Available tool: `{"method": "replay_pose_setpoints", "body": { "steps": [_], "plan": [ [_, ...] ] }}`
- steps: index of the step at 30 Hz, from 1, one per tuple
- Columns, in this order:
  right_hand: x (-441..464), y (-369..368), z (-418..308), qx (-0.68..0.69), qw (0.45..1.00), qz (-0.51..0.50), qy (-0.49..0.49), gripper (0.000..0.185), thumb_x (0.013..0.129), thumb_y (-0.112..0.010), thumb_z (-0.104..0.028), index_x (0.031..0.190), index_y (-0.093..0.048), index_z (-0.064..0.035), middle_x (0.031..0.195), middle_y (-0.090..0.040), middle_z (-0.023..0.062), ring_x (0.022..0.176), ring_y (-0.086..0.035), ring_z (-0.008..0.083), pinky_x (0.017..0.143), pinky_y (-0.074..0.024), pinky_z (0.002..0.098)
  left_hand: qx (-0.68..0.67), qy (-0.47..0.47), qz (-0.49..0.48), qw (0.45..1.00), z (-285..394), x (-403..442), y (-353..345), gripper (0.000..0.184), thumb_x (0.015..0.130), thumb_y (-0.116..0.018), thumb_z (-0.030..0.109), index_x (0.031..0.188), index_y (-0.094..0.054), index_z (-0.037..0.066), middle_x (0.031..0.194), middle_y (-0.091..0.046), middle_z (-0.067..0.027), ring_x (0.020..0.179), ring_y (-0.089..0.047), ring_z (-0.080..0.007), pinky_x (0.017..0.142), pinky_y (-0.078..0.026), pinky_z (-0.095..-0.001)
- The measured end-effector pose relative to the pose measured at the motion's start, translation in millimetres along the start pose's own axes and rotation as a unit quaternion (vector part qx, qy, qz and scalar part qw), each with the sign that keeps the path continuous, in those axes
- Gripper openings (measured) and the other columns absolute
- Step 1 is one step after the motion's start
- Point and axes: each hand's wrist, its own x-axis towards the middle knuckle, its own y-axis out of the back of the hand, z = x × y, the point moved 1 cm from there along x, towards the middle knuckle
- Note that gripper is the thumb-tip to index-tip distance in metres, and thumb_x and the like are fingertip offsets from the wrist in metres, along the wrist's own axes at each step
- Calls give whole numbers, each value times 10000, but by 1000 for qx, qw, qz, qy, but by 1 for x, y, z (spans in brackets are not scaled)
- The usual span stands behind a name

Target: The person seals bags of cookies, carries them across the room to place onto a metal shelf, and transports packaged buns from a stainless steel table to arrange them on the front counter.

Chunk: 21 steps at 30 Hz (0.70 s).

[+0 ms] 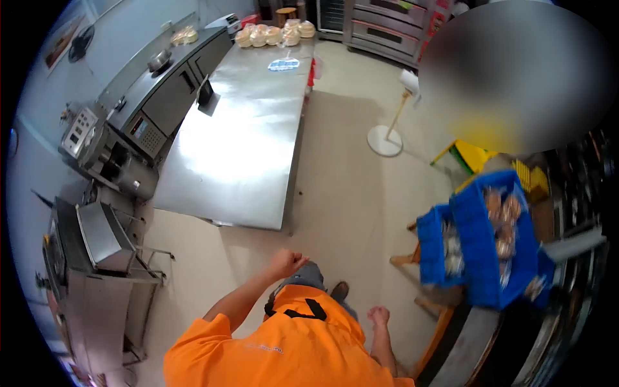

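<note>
My left hand point(288, 263) is held in front of my waist, its fingers curled into a loose fist with nothing showing in it. It is nearest to the front end of the steel table point(251, 148), with a gap of floor between them. Low at my right side hangs my right hand point(379, 315), fingers curled in, holding nothing that I can see. To the right of it stand blue crates point(480, 242) with packaged goods point(504, 226) inside; the hand does not touch them.
Several bagged round breads point(274, 33) sit at the table's far end, near a blue-and-white packet point(284, 64). A dark stand point(205, 92) is on its left edge. A white round-based stand point(385, 140) is on the floor. Machines point(129, 174) line the left; ovens point(387, 29) stand behind.
</note>
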Motion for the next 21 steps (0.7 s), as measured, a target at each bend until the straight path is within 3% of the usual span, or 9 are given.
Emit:
{"method": "replay_pose_setpoints", "body": {
  "steps": [4, 7, 10, 11, 12, 13, 17, 19, 21],
  "plan": [
    [110, 3, -251, 53, 988, -3, 146, 96, 983, -528, -51, 963, -617, -23, 898, -658, 90, 705, -637, 175, 628, -553, 311, -51, 0, 100, 994, 4, 101, 2, 438, 942, -680, 296, 648, -597, -18, 569, -482, -233, 445, -430, -359, 457, -363, -423],
    [194, 1, -391, 61, 973, 7, 223, 101, 984, -516, -44, 939, -606, -34, 876, -659, 73, 691, -624, 163, 622, -545, 303, -118, 76, 195, 971, 1, 189, 8, 426, 945, -676, 275, 656, -591, -26, 567, -466, -230, 433, -382, -346, 440, -336, -415],
    [279, -25, -446, 31, 960, 31, 276, 104, 1007, -521, -104, 980, -599, -41, 841, -658, 71, 691, -632, 165, 600, -541, 304, -112, 53, 235, 964, -17, 284, 29, 426, 945, -674, 251, 645, -566, -31, 557, -428, -226, 424, -362, -331, 434, -325, -404],
    [307, -30, -476, -11, 960, 35, 279, 141, 1032, -531, -165, 1014, -595, -41, 816, -657, 76, 700, -645, 169, 575, -535, 306, -93, 92, 217, 967, -19, 318, 44, 415, 941, -671, 286, 659, -610, -11, 581, -505, -223, 473, -468, -383, 462, -368, -421],
    [297, -66, -516, 71, 978, 60, 188, 133, 1030, -531, -155, 1006, -594, -40, 820, -665, 91, 702, -647, 168, 567, -531, 295, -99, 89, 228, 965, -23, 366, 61, 415, 941, -671, 286, 659, -610, -11, 581, -505, -223, 473, -468, -383, 462, -368, -421],
    [347, -82, -518, 73, 978, 41, 189, 123, 1022, -542, -143, 1008, -588, -30, 831, -668, 92, 720, -650, 167, 594, -547, 288, -114, 95, 245, 958, -24, 407, 77, 416, 941, -673, 270, 653, -596, -20, 575, -502, -221, 463, -470, -368, 458, -364, -419],
    [310, -206, -643, 69, 981, -57, 174, 130, 1013, -560, -131, 1024, -605, -10, 842, -671, 81, 731, -655, 164, 639, -562, 279, -135, 90, 271, 949, -6, 538, 141, 418, 950, -665, 236, 640, -558, -24, 561, -487, -213, 435, -462, -317, 443, -344, -392],
    [329, -250, -692, -59, 969, -56, 233, 134, 996, -587, -104, 1053, -626, 12, 859, -675, 69, 743, -656, 154, 684, -571, 272, -150, 91, 277, 945, -5, 614, 172, 419, 952, -664, 232, 636, -550, -18, 559, -484, -208, 429, -460, -305, 439, -338, -381],
    [361, -289, -730, -83, 962, -64, 253, 136, 991, -587, -88, 1064, -637, 16, 864, -676, 67, 739, -652, 150, 682, -564, 269, -140, 28, 274, 951, -9, 682, 197, 416, 951, -668, 243, 645, -551, -13, 555, -482, -197, 430, -458, -295, 435, -327, -369]
  ]
}}
